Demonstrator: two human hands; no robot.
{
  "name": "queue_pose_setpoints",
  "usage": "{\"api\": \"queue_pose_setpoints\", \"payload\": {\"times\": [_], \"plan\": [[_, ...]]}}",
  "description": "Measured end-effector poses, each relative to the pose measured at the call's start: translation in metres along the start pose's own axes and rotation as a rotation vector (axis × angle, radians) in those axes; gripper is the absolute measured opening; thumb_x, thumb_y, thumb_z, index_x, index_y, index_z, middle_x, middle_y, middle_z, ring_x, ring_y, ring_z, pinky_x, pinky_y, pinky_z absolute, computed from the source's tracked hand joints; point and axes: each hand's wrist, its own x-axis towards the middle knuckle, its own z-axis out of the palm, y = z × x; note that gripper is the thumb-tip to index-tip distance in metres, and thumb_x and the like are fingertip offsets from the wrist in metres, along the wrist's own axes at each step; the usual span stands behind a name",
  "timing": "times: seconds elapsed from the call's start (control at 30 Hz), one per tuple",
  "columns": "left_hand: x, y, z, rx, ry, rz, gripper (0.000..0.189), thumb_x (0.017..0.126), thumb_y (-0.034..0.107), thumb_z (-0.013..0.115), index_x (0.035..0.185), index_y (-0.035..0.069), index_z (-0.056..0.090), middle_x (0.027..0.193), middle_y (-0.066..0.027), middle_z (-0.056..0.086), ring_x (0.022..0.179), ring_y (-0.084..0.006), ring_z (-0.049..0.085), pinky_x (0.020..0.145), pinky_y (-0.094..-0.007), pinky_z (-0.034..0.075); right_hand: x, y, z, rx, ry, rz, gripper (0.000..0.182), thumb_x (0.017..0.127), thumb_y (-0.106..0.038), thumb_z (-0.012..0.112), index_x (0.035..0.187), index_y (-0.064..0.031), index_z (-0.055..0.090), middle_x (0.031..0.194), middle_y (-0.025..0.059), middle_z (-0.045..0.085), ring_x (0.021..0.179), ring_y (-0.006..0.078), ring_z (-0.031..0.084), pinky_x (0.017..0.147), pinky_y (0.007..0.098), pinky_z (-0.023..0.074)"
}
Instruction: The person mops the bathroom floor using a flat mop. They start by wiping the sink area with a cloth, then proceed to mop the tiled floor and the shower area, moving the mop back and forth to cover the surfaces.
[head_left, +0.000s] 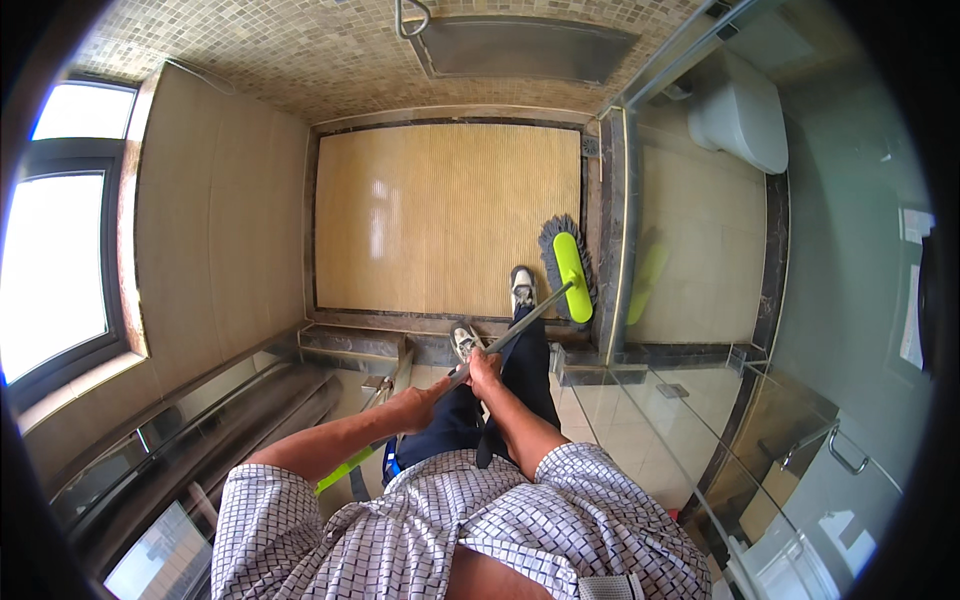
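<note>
A mop with a lime-green head plate and a grey shaggy pad rests at the right edge of the ribbed beige shower floor. Its grey pole slants down-left to my hands. My right hand grips the pole higher in the picture, nearer the mop head. Just below and left of it, my left hand is closed around the pole too. A lime-green section shows under my left forearm, partly hidden by the arm and shirt.
One shoe is on the ribbed floor, the other at the dark stone curb. A floor drain lies in the far right corner. Glass panels stand at right, with a toilet beyond. A window is at left.
</note>
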Motion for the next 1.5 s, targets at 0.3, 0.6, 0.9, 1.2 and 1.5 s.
{"api": "queue_pose_setpoints", "payload": {"times": [0.3, 0.6, 0.9, 1.2, 1.5], "plan": [[-0.015, 0.04, 0.021, -0.06, 0.019, 0.017, 0.074, 0.083, 0.019, 0.052, 0.151, 0.021, 0.024, 0.099, -0.0282, 0.065, 0.091, -0.0404, 0.066, 0.08, -0.0469, 0.051, -0.021, -0.005, -0.037, 0.074, -0.018, -0.02, 0.02, 0.086, -0.019, 0.056, 0.088, 0.0001, 0.049, 0.074, 0.0095, 0.054, 0.056, 0.0225, 0.056, 0.048, 0.0373, 0.0545], [0.03, 0.064, 0.055, -0.234, 0.304, 0.071, 0.076, 0.08, 0.014, 0.054, 0.15, 0.015, 0.024, 0.1, -0.0298, 0.064, 0.093, -0.0452, 0.063, 0.083, -0.0498, 0.049, 0.002, -0.072, -0.049, -0.231, -0.054, -0.104, 0.019, 0.086, -0.02, 0.053, 0.085, -0.0011, 0.052, 0.073, 0.0082, 0.056, 0.054, 0.0242, 0.062, 0.043, 0.04, 0.0539], [0.01, 0.026, 0.18, -0.551, 0.347, 0.041, 0.075, 0.081, 0.014, 0.057, 0.149, 0.016, 0.026, 0.096, -0.0292, 0.064, 0.089, -0.0432, 0.064, 0.079, -0.0482, 0.051, 0.005, 0.039, -0.074, -0.433, -0.023, -0.194, 0.038, 0.088, -0.019, 0.05, 0.111, 0.006, 0.032, 0.088, 0.0233, 0.059, 0.054, 0.0312, 0.064, 0.042, 0.0423, 0.055], [-0.082, -0.04, 0.352, -0.942, 0.325, -0.164, 0.074, 0.084, 0.016, 0.058, 0.15, 0.019, 0.025, 0.088, -0.0243, 0.066, 0.066, -0.031, 0.067, 0.065, -0.0405, 0.054, -0.004, 0.275, -0.093, -1.317, -0.267, -0.459, 0.043, 0.087, -0.027, 0.055, 0.109, 0.0036, 0.035, 0.095, 0.029, 0.061, 0.079, 0.0375, 0.067, 0.064, 0.0482, 0.0555], [-0.136, -0.056, 0.473, -1.162, 0.449, -0.237, 0.075, 0.085, 0.014, 0.057, 0.151, 0.009, 0.022, 0.067, -0.0115, 0.06, 0.049, -0.0179, 0.057, 0.045, -0.0341, 0.047, -0.106, 0.34, -0.083, -1.785, -0.704, -0.408, 0.05, 0.088, -0.028, 0.055, 0.11, 0.0109, 0.031, 0.1, 0.0315, 0.063, 0.09, 0.0391, 0.067, 0.078, 0.0444, 0.0558]]}}
